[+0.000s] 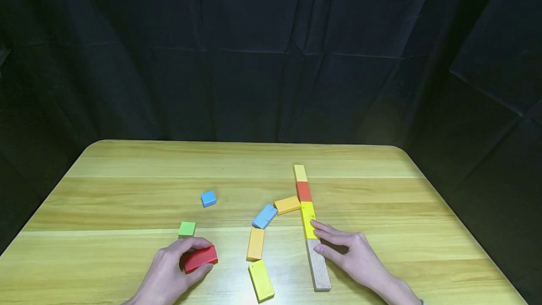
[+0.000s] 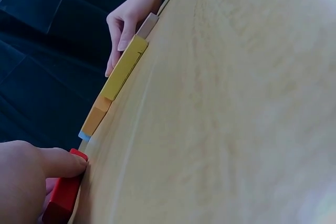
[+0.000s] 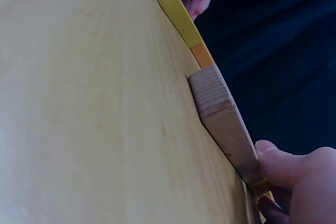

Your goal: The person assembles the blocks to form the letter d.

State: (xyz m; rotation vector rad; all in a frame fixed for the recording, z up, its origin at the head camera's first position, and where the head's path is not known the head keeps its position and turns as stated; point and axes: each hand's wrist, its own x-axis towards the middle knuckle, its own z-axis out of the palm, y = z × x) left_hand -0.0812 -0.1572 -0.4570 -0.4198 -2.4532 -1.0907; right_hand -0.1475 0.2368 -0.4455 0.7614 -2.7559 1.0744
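Observation:
My left hand (image 1: 171,267) grips a red block (image 1: 201,259) between thumb and fingers at the near left of the table; the left wrist view shows the thumb along one end of it. My right hand (image 1: 349,251) lies beside a straight row of blocks, fingertips at the right edge of a long yellow block (image 1: 308,218) and thumb on a plain wood block (image 1: 317,265). Further up that row are a red-orange block (image 1: 303,191) and a pale yellow block (image 1: 299,173). A curved branch joins it: orange (image 1: 287,204), blue (image 1: 264,216), orange (image 1: 255,244) and yellow (image 1: 261,280) blocks.
Just beyond my left hand lies a green block (image 1: 187,229), with a small blue block (image 1: 208,198) farther back. The wooden table (image 1: 415,215) has rounded far corners, and a dark curtain (image 1: 250,74) hangs behind it.

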